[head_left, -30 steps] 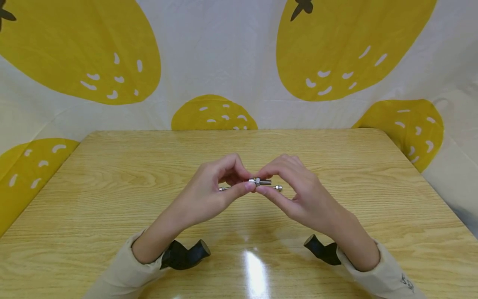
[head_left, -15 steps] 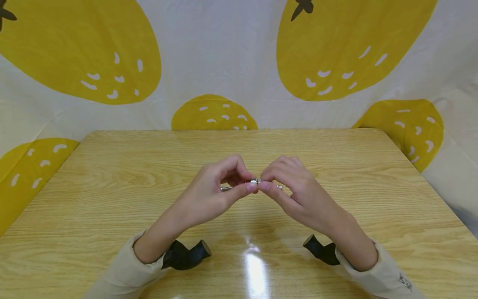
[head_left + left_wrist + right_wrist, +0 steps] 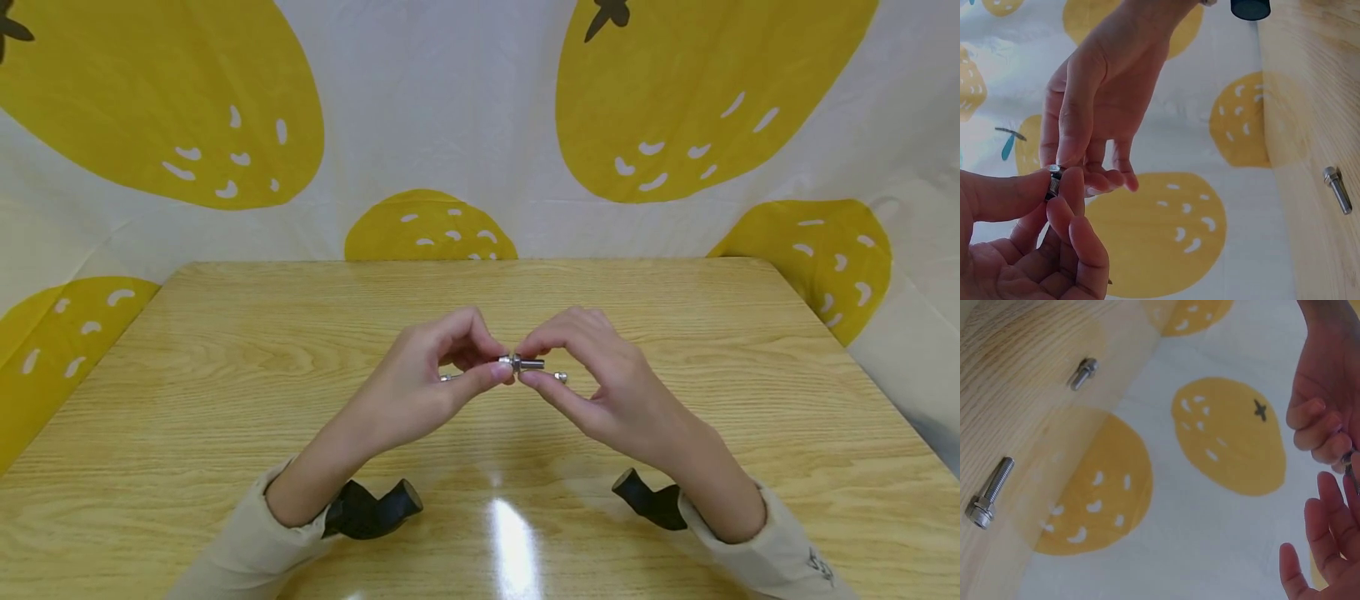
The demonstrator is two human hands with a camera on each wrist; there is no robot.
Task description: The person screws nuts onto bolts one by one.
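Observation:
Above the table, my left hand (image 3: 420,379) pinches a silver bolt (image 3: 534,364) by its head end, between thumb and forefinger. The bolt lies sideways, its threaded shank pointing right. A hex nut (image 3: 517,363) sits on the shank close to the head. Thumb and forefinger of my right hand (image 3: 600,379) pinch at this nut from either side, the other fingers loosely bent. In the left wrist view the metal piece shows between both hands' fingertips; in the right wrist view fingers mostly hide it.
Two more bolts lie on the wooden table (image 3: 300,333) behind the hands: a longer bolt (image 3: 988,494) and a shorter bolt (image 3: 1084,374). A patterned cloth (image 3: 450,125) hangs behind the table. Dark curved mounts (image 3: 382,510) stick out from the sleeves.
Half a second ago my right fingers covered the bolt's shank; now they are spread wider around the nut and the shank shows again. My left hand has barely moved.

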